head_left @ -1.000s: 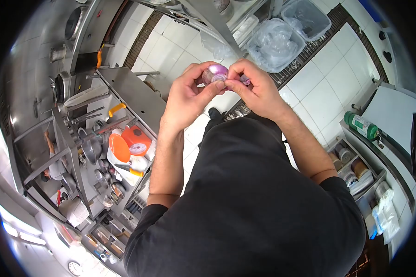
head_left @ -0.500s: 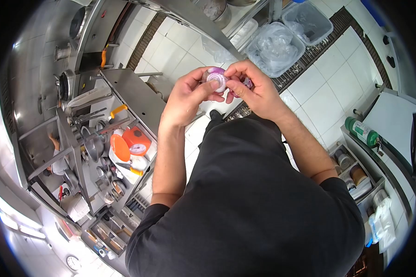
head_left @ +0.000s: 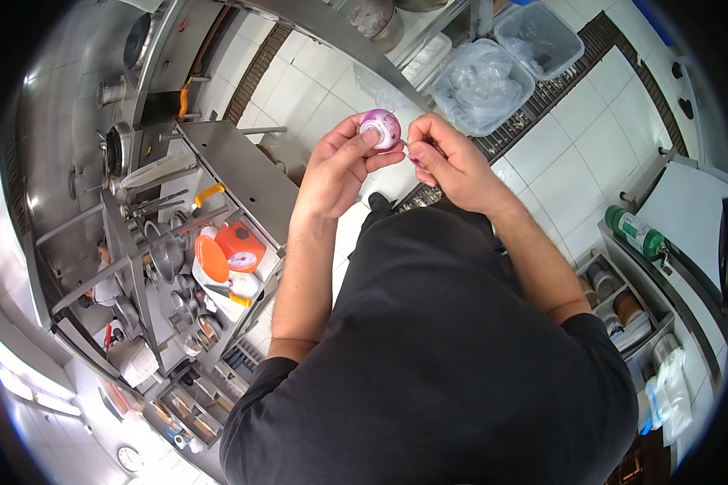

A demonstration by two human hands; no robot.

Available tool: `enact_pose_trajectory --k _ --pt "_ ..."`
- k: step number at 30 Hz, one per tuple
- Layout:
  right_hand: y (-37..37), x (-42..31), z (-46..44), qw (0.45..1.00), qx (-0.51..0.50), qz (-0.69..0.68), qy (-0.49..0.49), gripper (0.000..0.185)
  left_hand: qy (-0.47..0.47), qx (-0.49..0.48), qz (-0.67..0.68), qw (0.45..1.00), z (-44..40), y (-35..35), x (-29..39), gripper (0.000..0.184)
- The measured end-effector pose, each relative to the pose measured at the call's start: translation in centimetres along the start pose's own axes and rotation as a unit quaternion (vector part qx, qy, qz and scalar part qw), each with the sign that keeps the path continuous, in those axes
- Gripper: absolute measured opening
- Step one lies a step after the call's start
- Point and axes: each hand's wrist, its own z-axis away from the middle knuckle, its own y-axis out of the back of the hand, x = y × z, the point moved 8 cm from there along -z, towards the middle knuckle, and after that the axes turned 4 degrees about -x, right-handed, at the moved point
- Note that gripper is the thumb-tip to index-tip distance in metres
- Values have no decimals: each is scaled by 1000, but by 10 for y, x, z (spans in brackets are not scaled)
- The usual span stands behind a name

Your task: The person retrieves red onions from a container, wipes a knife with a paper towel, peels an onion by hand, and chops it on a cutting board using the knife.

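One purple onion (head_left: 389, 121), roundish with no clear long axis, sits in the left hand (head_left: 344, 166), thumb pressed across its pale face, fingers curled behind. The right hand (head_left: 451, 166), just beside it on the right, pinches one purple scrap (head_left: 415, 160), fingertips nearly together. Farther: one orange scale (head_left: 243, 238) near the steel desk's (head_left: 226, 166) edge, then two clear tubs (head_left: 479, 123).

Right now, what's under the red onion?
Fingers of the left hand; they show past the edge of the red onion. Its underside, and whatever touches it there, can't be seen: the onion covers it.
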Motion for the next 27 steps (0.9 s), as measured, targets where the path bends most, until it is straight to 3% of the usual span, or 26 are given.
enact_pose_trajectory --k 4,7,10,23,27 --pt "14 4 -4 999 16 -36 3 8 -7 2 -8 1000 3 2 -5 37" --pt "14 -14 -9 980 77 173 67 13 -14 28 -109 994 7 3 -4 41" --pt "0 -38 -18 945 61 286 147 16 -17 39 -159 986 10 6 2 43" --pt "-23 -39 -35 908 4 372 192 15 37 66 -210 975 24 22 16 36" --pt "-24 -33 -31 915 10 361 181 16 10 99 -133 986 22 29 11 35"
